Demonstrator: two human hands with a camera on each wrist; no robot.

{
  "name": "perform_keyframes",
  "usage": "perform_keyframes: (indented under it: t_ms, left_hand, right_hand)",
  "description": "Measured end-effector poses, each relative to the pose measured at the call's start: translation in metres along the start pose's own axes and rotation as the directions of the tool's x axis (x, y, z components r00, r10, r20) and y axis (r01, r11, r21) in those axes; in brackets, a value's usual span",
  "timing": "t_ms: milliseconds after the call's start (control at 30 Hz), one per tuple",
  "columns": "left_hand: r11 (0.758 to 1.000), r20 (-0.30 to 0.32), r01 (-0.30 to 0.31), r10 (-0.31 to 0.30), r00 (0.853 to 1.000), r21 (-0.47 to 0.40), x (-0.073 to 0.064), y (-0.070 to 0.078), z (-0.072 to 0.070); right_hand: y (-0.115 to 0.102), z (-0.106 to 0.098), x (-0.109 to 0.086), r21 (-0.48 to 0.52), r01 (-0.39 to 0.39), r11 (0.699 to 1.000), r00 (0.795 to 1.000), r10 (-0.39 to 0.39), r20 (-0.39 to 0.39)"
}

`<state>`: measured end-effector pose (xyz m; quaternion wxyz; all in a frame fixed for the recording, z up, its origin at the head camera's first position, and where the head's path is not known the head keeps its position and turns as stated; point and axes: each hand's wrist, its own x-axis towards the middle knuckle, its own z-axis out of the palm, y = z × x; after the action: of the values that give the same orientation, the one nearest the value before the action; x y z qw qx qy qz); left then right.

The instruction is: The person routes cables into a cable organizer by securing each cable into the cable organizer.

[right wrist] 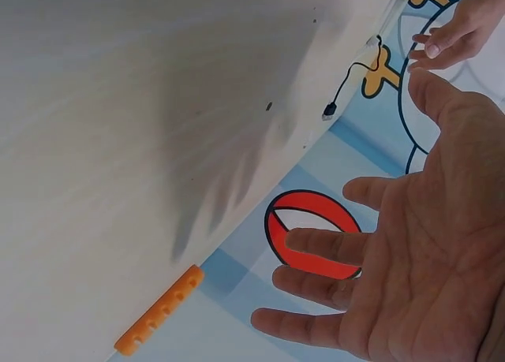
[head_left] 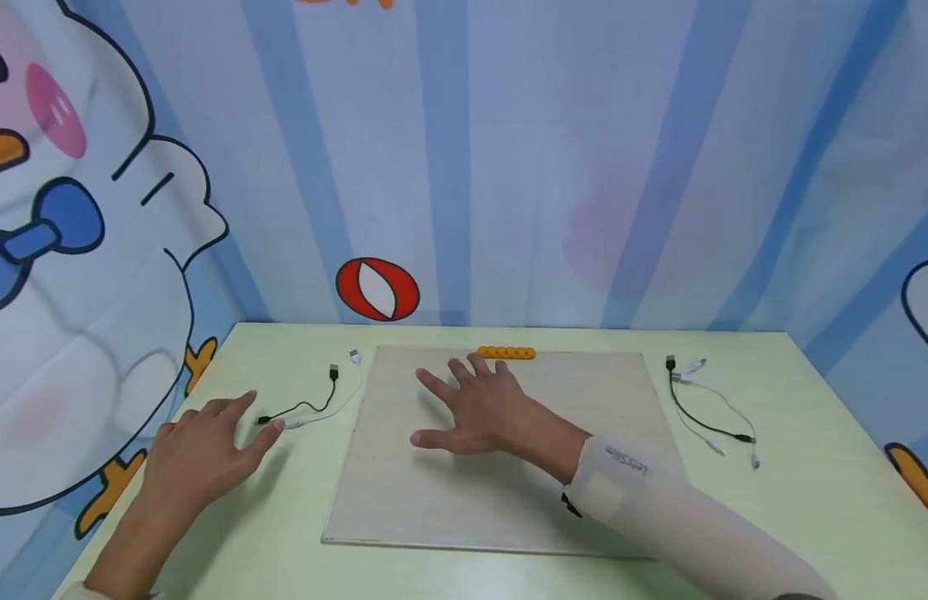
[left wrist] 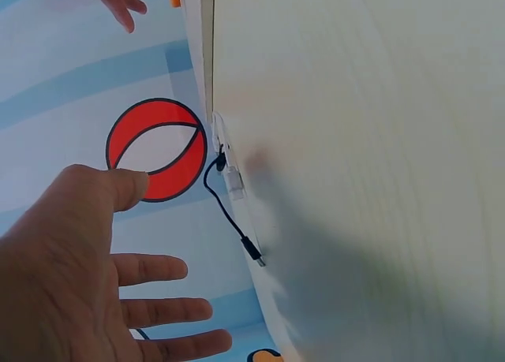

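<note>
My left hand (head_left: 202, 458), fingers apart and holding nothing, hovers over the table's left side. Near its thumb and index finger lie a short black USB cable (head_left: 306, 407) and a white USB cable (head_left: 347, 402). The left wrist view shows the same black cable (left wrist: 225, 208) beyond the fingers. Spread wide and empty, my right hand (head_left: 475, 412) is above the pale board (head_left: 404, 508), casting a shadow on it. Just past its fingertips, an orange notched cable holder strip (head_left: 506, 353) sits at the board's far edge; it also appears in the right wrist view (right wrist: 160, 311).
Right of the board lie another black USB cable (head_left: 689, 414) and a white cable (head_left: 726, 400) with several ends. A light yellow-green table (head_left: 794, 517) bears everything. Behind it hangs a striped cloth backdrop (head_left: 501, 167) with cartoon figures and a red ball print.
</note>
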<state>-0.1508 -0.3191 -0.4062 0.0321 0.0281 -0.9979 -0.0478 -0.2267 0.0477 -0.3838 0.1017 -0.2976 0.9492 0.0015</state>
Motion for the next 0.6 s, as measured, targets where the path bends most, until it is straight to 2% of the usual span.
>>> perform_keyframes:
  t_ms: [333, 600]
  left_hand:
    - [1.000, 0.045, 0.010, -0.010, 0.999, -0.001, 0.001, -0.011, 0.007]
    - [1.000, 0.074, 0.002, -0.003, 0.997, 0.015, 0.005, -0.012, 0.013]
  right_hand:
    - [-0.013, -0.002, 0.011, -0.025, 0.004, 1.000, 1.000, -0.004, 0.017]
    - [-0.024, -0.008, 0.021, -0.048, 0.009, 0.999, 1.000, -0.007, 0.030]
